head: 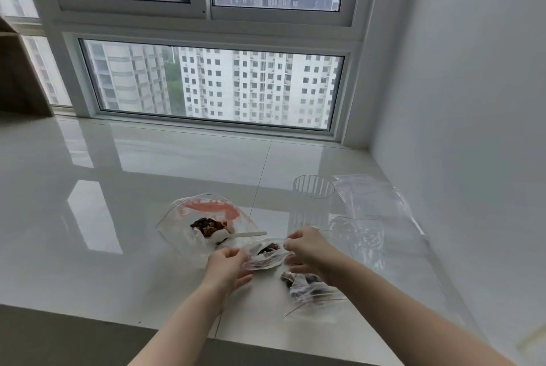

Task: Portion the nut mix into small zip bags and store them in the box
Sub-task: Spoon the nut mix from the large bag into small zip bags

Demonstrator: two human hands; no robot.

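Small bag (267,253) w/ nuts held above sill (147,188), btwn both hands. L hand (229,265) pinches left edge, R hand (307,247) pinches top strip. Judged step: sealing. Tip: press zip end-to-end, keep mouth up. Filled bag (307,285) near R wrist; big bag (206,220) behind.

We see a glossy white tiled counter (147,188) running along under the window, mirroring the panes. On it lies a large clear bag with red print (206,215) holding dark nut mix (208,226), a pale spoon (245,234) resting at its mouth. To the right stands a clear ribbed cup (311,203), upright, beside a heap of empty clear bags (372,217). Nearer us lies a small filled zip bag (307,287).
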